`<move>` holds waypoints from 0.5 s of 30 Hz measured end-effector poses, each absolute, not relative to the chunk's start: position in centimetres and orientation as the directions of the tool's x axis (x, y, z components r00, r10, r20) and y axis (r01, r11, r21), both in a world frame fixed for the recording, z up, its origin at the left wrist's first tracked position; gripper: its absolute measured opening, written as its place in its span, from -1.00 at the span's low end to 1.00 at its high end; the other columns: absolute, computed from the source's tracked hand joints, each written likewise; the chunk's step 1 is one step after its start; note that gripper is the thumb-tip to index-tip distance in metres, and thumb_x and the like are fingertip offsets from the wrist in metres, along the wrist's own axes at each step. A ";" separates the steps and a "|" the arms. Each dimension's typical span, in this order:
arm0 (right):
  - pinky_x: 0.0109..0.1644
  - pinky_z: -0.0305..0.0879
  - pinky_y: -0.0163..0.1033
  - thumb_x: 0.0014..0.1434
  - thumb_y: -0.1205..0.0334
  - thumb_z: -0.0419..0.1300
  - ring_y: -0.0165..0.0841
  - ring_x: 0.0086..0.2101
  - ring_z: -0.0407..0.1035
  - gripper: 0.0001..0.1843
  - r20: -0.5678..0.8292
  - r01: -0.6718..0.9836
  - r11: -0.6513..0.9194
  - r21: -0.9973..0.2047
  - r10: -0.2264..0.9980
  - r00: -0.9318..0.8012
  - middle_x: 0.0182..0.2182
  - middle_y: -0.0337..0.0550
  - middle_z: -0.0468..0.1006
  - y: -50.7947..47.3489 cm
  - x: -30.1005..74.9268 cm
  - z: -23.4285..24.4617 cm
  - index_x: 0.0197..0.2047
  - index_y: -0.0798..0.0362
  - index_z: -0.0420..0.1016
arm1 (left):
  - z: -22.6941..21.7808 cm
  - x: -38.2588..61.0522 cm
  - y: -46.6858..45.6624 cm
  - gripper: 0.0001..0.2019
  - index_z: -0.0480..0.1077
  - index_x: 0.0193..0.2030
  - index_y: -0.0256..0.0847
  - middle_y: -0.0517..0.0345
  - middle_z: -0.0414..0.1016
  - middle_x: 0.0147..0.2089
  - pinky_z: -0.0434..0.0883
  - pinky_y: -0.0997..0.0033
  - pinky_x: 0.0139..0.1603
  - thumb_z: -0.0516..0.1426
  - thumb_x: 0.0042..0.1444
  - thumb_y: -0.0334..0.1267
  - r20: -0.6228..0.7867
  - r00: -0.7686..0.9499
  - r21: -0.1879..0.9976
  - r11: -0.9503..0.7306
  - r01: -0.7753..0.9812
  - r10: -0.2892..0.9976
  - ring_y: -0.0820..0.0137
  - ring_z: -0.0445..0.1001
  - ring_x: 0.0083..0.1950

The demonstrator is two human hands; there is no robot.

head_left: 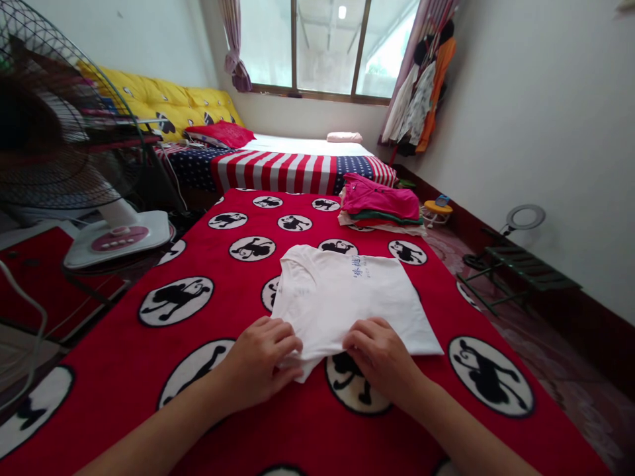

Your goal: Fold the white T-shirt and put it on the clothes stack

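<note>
A white T-shirt [342,297] with small blue lettering lies folded on a red cloth [198,423] patterned with black figures in white ovals. Its neckline points left. My left hand [262,360] has its fingers curled over the shirt's near left corner, where a bit of fabric sticks out beneath. At the middle of the near edge, my right hand [380,354] pinches the fabric between thumb and fingers. Past the shirt, to the right, sits a stack of folded clothes [380,205] with a bright pink piece on top.
A fan [119,235] stands at the left, its cage close to the cloth. Behind lies a bed [297,168] with a striped cover and a red pillow [223,134]. On the right floor are a green folding stool [530,268], a ring light [526,217] and an orange-topped stool [437,208].
</note>
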State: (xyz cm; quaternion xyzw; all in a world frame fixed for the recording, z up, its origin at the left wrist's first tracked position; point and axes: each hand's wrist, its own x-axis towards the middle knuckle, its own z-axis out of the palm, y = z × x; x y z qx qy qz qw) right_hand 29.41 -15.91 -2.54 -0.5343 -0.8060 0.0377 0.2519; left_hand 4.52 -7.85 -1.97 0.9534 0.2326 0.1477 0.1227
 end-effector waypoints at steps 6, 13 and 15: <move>-0.17 0.12 -0.22 0.14 0.47 0.10 -0.38 -0.36 0.27 -0.86 0.413 0.814 0.402 -0.419 0.883 -0.223 -0.42 -0.21 0.43 -15.7 29.5 -1.9 -0.36 0.04 0.37 | -2.1 4.9 -7.3 -0.78 0.37 -0.21 -0.14 0.22 0.46 -0.30 0.23 0.38 -0.19 0.28 0.00 -0.32 0.087 0.792 0.431 -0.739 0.517 0.604 0.35 0.37 -0.24; -0.13 0.15 -0.20 0.13 0.45 0.12 -0.35 -0.30 0.30 -0.87 0.425 0.781 0.392 -0.487 0.887 -0.181 -0.37 -0.20 0.44 -15.8 29.5 -1.9 -0.32 0.03 0.37 | -1.5 4.5 -7.6 -0.62 0.35 -0.17 -0.11 0.18 0.43 -0.15 0.22 0.27 -0.07 0.34 -0.16 -0.28 0.075 0.712 0.450 -0.661 0.600 0.698 0.25 0.37 -0.11; -0.09 0.16 -0.18 0.12 0.42 0.16 -0.32 -0.24 0.31 -0.87 0.422 0.782 0.408 -0.471 0.883 -0.206 -0.29 -0.16 0.45 -15.8 29.1 -2.0 -0.26 0.02 0.41 | -1.7 4.2 -7.7 -0.62 0.35 -0.18 -0.11 0.15 0.42 -0.12 0.23 0.24 -0.07 0.33 -0.17 -0.27 0.096 0.685 0.435 -0.649 0.624 0.722 0.22 0.36 -0.09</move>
